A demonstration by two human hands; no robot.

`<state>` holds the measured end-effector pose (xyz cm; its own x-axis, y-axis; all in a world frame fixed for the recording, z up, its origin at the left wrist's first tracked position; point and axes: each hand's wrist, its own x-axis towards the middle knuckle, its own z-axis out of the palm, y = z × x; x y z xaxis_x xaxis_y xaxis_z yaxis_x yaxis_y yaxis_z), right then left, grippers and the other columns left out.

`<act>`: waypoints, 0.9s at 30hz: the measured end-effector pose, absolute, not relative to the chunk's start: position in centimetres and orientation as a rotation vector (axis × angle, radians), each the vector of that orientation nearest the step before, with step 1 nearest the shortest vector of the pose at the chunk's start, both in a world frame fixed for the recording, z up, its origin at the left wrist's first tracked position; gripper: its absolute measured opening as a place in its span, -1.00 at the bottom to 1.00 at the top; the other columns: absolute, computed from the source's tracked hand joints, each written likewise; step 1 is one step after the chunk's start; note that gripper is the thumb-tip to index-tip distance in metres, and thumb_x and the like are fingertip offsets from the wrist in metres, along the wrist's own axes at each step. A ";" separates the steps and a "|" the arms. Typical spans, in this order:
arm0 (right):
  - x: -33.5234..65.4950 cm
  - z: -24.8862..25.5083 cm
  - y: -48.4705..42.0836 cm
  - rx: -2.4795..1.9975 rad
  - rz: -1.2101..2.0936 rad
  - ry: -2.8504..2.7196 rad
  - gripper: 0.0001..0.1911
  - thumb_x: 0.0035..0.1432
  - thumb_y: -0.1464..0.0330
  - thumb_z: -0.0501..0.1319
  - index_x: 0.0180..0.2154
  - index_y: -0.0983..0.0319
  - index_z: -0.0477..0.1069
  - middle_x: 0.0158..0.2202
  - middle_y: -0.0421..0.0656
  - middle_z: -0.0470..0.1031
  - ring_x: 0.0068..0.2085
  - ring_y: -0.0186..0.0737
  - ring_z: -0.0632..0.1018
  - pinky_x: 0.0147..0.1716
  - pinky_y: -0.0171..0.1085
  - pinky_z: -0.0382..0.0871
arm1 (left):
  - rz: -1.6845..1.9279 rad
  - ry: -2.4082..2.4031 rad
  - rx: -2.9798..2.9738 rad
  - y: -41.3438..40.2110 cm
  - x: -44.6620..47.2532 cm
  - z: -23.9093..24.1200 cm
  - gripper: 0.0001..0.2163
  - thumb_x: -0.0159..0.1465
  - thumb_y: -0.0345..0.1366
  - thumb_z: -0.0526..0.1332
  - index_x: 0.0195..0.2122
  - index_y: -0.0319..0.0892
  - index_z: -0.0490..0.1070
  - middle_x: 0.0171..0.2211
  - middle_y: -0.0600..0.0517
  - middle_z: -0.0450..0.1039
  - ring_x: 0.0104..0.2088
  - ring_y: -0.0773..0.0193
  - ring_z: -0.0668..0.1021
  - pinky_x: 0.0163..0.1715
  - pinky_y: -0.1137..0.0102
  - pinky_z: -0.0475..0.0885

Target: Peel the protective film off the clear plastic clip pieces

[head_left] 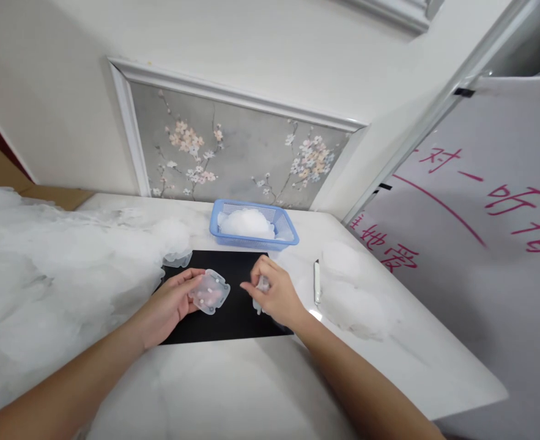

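My left hand (178, 304) is closed on a thin, translucent plastic piece (211, 292) with rounded, notched edges and small holes. It is held up above a black mat (233, 315). To its right, my right hand (274, 290) is curled over the mat, its fingers wrapped round a small clear, crumpled-looking piece (261, 287) that is mostly hidden. A gap separates the two hands. Another translucent plastic piece (178, 259) lies at the mat's far left corner.
A blue basket (255, 241) holding white translucent pieces (246, 223) stands behind the mat. A large heap of similar pieces (59, 293) covers the table's left side. A white utility knife (317, 282) lies right of the mat. A written-on whiteboard (471, 244) stands along the right.
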<state>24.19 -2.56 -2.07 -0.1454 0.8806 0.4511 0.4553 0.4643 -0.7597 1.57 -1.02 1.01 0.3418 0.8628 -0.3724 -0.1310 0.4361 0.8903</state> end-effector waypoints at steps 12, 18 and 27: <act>22.1 -1.8 -3.1 -1.250 1.028 -1.502 -0.80 0.16 0.21 0.18 -0.34 0.21 0.42 -0.48 -0.21 0.44 -0.50 -0.33 0.41 -0.46 -0.32 0.28 | 0.840 1.373 1.995 1.0 0.7 -1.1 -0.66 0.23 -0.13 0.11 -0.01 -0.15 0.38 0.02 -0.13 0.38 0.10 -0.03 0.38 0.17 0.03 0.21; 23.7 -0.8 -2.7 -1.180 1.686 -1.017 -0.66 -0.17 0.23 0.36 -0.31 0.24 0.45 -0.66 -0.30 0.28 -0.64 -0.40 0.27 -0.63 -0.37 0.07 | 0.715 1.584 2.593 3.8 -1.7 -3.6 -0.67 0.26 -0.26 0.02 -0.05 -0.21 0.44 0.12 -0.27 0.28 0.19 -0.17 0.24 0.17 -0.09 0.14; 23.6 -0.6 -2.8 -1.183 1.737 -0.997 -0.63 -0.17 0.27 0.36 -0.25 0.24 0.46 -0.70 -0.34 0.23 -0.65 -0.40 0.26 -0.63 -0.38 0.04 | 0.554 1.557 2.714 4.9 -2.3 -2.3 -0.64 0.21 -0.46 -0.11 -0.17 -0.24 0.47 -0.13 -0.24 0.46 -0.13 -0.07 0.44 -0.03 0.04 0.32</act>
